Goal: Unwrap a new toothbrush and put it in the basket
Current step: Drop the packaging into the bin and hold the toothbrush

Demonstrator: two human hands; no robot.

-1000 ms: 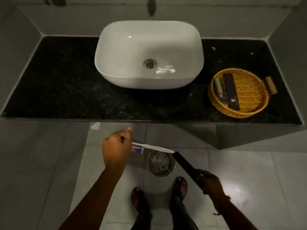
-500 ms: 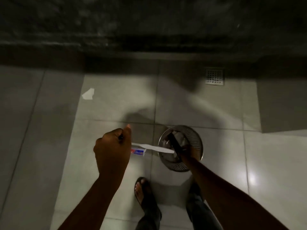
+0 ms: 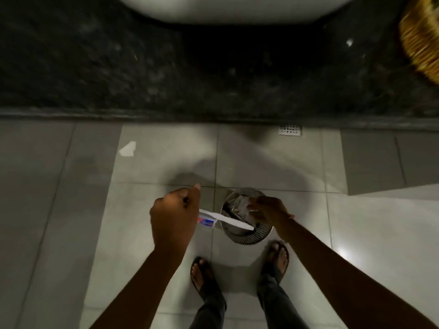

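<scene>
My left hand (image 3: pixel 174 216) is closed around one end of a white toothbrush (image 3: pixel 234 221), together with a small red, white and blue tube (image 3: pixel 206 222). The toothbrush points right, over the rim of a round metal bin (image 3: pixel 247 237) on the floor. My right hand (image 3: pixel 267 210) hovers over the bin's right side with fingers loosely apart and nothing in them. Crumpled paper fills the bin; the dark wrapper cannot be made out clearly inside. Only the edge of the woven yellow basket (image 3: pixel 419 43) shows, on the counter at the top right.
The dark stone counter (image 3: pixel 95 67) spans the top, with the underside of the white sink (image 3: pixel 237 8) above it. A floor drain (image 3: pixel 290 130) and a white paper scrap (image 3: pixel 128 149) lie on the grey tiles. My sandalled feet stand just below the bin.
My right hand carried the dark wrapper down into the bin and let it go; it now hovers empty. The view tilted down, then partly back up. My left hand kept the toothbrush.
</scene>
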